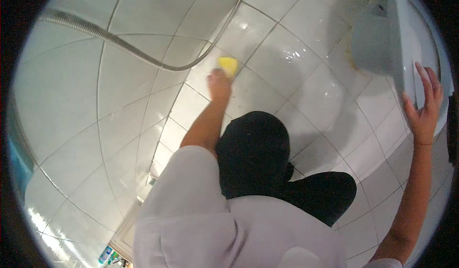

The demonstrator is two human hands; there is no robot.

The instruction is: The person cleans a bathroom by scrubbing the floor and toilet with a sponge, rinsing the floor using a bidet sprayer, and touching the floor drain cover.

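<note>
Yellow sponge [228, 66] sat at the floor tiles [260, 88] near the wall [134, 86], its near edge grasped in the left hand's [219, 84] fingers. Shower hose [177, 69] looped just beyond. Right hand [424, 108] braced on the toilet [406, 43], fingers spread, clenching nothing. Tiles looked wet; judged risks: a slip on that film, or the hose snagging a longer reach.

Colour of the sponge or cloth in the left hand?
Yellow: the sponge or cloth in the left hand, seen in the head view.
</note>
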